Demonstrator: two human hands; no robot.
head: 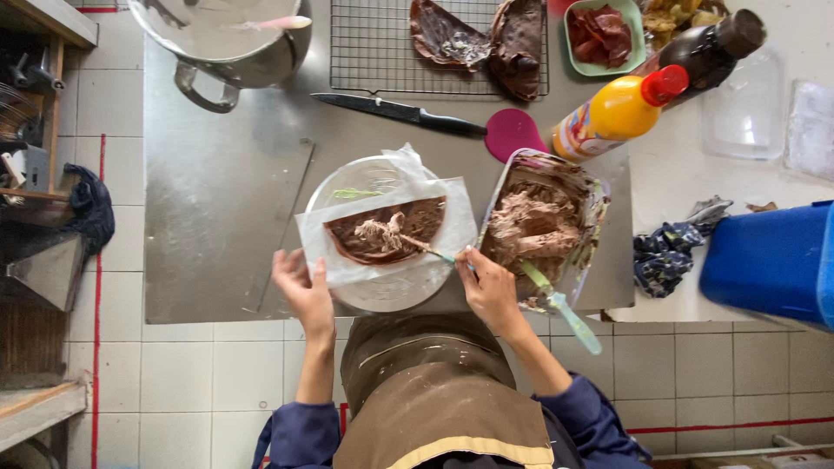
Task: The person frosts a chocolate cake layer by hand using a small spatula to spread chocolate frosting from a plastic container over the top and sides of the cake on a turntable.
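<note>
A dab of brown cream (379,233) sat in the middle of the brown half-round sheet (387,229) on white paper (347,260), over the round plate (391,291). Most of the sheet was bare, so I think the spreading had only begun. The right hand (488,287) was clamped on a thin tool (427,250). The left hand (300,287) lay flat on the paper. Right of the plate stood the cream tub (539,221). The metal counter (217,217) stood on a white tile floor (200,373) with red lines.
</note>
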